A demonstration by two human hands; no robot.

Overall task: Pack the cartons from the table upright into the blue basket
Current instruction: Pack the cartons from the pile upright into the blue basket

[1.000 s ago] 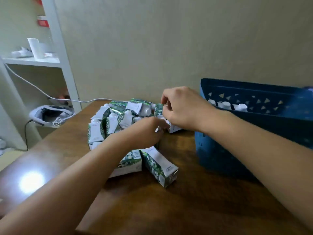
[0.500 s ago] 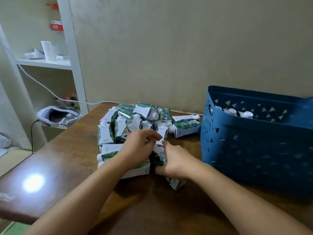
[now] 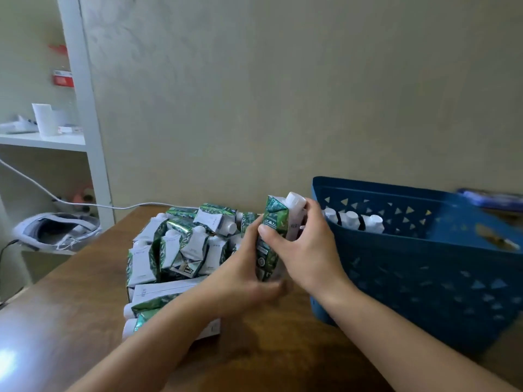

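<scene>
A green and white carton (image 3: 272, 224) with a white cap stands upright in both my hands, just left of the blue basket (image 3: 424, 275). My right hand (image 3: 305, 247) grips its upper part with thumb in front and fingers behind. My left hand (image 3: 249, 275) holds its lower part from the left and below. A heap of several like cartons (image 3: 181, 250) lies on the brown table (image 3: 56, 301) behind my left arm. Three white-capped cartons (image 3: 351, 220) stand upright inside the basket near its left wall.
A wall rises right behind the table. A white shelf unit (image 3: 85, 108) stands at the left with small items on it. A grey headset (image 3: 56, 230) with a white cable (image 3: 85, 204) lies beside the table's left edge.
Both hands have lifted one carton off the table and turned it upright, close to the basket's left rim. Before, they were down among the cartons lying at the pile's front.
</scene>
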